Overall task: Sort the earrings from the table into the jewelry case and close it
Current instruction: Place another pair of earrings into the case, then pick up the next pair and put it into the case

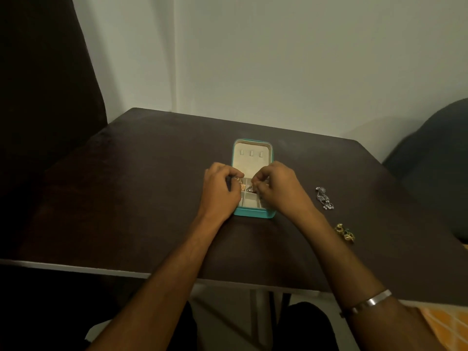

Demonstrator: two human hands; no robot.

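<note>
Head view: we see both hands, left (220,189) and right (277,187), pinching earrings (246,187) over the open jewelry case (253,213) between them; silver earrings (324,198) lie right of them.

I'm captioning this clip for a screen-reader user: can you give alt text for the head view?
Both hands, left hand and right hand, work with curled fingers over small jewellery in the open teal jewelry case on a dark table. To the right of the case lie silver earrings and gold earrings.
</note>
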